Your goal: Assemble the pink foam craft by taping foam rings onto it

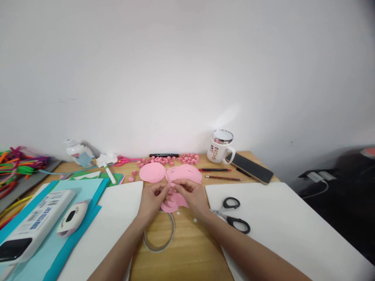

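My left hand (154,197) and my right hand (191,195) meet at the fingertips over the middle of the table. Both pinch a small piece of pink paper, mostly hidden by the fingers. Under them lie curved pink paper cutouts (169,207). Just behind are a stack of pink paper circles (152,172) and a looser pile of pink rounds (187,171). Farther back sit several small rolled pink paper pieces (190,158). A roll of tape (173,230) lies by my left wrist, and black-handled scissors (238,225) rest beside my right forearm.
White sheets (263,218) lie on both sides. A mug (218,150), phone (253,169), pencils (224,178) and a black marker (164,155) are at the back. Leftward are a glue gun-like white tool (109,173), bottle (79,153), boxed item (38,222) and pipe cleaners (17,168).
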Available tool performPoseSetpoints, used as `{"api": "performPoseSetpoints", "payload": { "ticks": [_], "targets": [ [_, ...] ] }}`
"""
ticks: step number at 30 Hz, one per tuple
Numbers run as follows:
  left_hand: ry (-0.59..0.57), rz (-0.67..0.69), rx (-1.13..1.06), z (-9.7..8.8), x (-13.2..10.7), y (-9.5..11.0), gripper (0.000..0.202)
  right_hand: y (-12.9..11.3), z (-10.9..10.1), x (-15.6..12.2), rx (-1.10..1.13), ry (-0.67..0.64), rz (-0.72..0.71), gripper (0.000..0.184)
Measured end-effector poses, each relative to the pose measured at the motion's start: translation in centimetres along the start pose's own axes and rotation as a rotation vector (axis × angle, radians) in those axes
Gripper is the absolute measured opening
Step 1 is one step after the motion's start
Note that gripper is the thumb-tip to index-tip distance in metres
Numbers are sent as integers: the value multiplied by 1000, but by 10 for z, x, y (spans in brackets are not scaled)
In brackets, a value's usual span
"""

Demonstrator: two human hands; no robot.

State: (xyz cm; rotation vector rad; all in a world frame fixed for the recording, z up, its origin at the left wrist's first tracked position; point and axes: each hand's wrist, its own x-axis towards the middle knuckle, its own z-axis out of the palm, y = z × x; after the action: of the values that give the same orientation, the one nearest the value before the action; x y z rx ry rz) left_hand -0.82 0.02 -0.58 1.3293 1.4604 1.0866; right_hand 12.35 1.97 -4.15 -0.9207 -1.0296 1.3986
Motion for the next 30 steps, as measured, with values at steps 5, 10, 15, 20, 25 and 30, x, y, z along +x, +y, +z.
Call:
{"api": "performPoseSetpoints", "payload": {
  "ticks": [5, 10, 15, 20, 25, 30],
  "targets": [
    [-1, -4, 4, 0, 0, 0, 24, -3, 1, -1, 2, -13, -2, 19],
    [-25, 2, 11, 0, -1, 1, 25, -10, 2, -3, -36, -7, -11, 16],
    [-15, 28, 6, 0, -1, 2, 26, -8, 1, -3, -53, 9, -21, 18],
    [-17, 40, 3, 0, -1, 3, 26, -3, 0, -1, -17, 2, -11, 20],
    [-12, 20, -1, 0, -1, 3, 25, -3, 1, 0, -5, -3, 0, 19],
    [-35, 20, 5, 0, -1, 2, 26, -7, 2, -2, -11, -6, -3, 16]
  ]
}}
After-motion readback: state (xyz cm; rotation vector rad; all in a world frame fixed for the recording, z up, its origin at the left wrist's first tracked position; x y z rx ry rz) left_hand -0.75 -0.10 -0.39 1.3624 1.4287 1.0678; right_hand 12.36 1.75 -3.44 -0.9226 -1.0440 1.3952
